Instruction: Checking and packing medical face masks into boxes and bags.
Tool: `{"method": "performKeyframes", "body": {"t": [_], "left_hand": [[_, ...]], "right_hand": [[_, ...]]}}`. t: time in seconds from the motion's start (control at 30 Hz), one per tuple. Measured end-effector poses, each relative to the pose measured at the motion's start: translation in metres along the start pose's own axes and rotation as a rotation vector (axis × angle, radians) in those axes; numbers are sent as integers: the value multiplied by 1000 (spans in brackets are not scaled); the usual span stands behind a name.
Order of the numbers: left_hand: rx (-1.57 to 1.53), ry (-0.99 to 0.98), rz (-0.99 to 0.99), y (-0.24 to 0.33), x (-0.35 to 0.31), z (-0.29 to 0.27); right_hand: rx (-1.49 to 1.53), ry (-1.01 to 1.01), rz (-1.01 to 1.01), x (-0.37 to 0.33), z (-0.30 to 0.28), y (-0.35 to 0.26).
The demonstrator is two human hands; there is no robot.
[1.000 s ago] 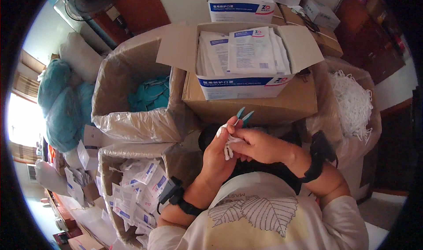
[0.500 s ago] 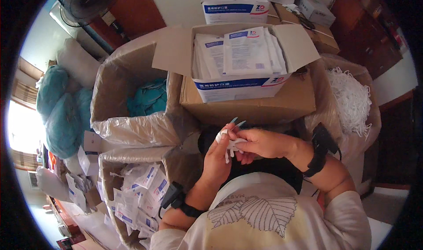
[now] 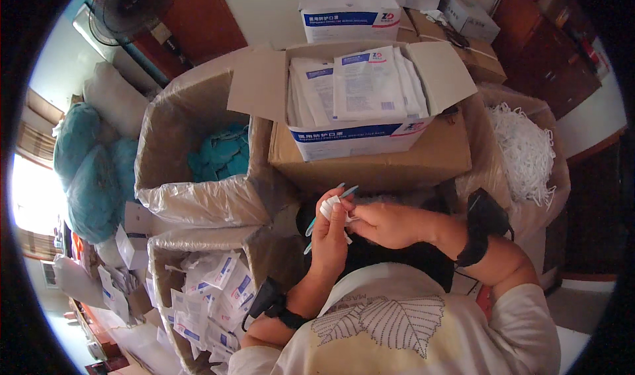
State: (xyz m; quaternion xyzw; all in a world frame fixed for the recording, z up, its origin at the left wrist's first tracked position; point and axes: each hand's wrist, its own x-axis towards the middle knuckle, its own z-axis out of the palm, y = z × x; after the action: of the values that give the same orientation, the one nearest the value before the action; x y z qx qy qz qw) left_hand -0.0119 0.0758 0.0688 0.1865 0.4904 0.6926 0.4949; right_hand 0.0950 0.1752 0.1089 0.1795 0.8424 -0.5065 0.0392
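Observation:
In front of my body, both hands meet over a small folded white bundle (image 3: 331, 207), which looks like white straps. My left hand (image 3: 329, 236) wraps round it, thumb on top. Slim teal edges (image 3: 348, 192), apparently of a folded face mask, stick out above and beside the left fingers. My right hand (image 3: 387, 224) pinches the bundle's right side; its fingertips are partly hidden. Beyond the hands, an open white-and-blue box (image 3: 357, 151) holds upright flat white packets (image 3: 364, 87). The box rests on a brown carton (image 3: 377, 173).
On the left, one plastic-lined carton (image 3: 198, 196) holds teal pieces (image 3: 221, 153); a nearer one (image 3: 198, 239) holds white packets (image 3: 228, 279). To the right, a lined bin (image 3: 559, 170) contains white straps (image 3: 522, 150). Closed boxes (image 3: 350, 11) stand behind; a fan (image 3: 135, 8) stands far left.
The loose white strap ends below my fingers are now mostly gathered or hidden. More teal edges show left of my left hand. My right fingers have shifted slightly inward.

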Motion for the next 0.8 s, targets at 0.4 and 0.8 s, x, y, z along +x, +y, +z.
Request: {"method": "performKeyframes", "body": {"t": [0.4,0.8], "left_hand": [[-958,-7,-366,25,12,-30],[-601,401,-373,-66,55,-52]], "right_hand": [[-216,200,-67,-12,33,-16],[-262,233,194,-27,76,20]]}}
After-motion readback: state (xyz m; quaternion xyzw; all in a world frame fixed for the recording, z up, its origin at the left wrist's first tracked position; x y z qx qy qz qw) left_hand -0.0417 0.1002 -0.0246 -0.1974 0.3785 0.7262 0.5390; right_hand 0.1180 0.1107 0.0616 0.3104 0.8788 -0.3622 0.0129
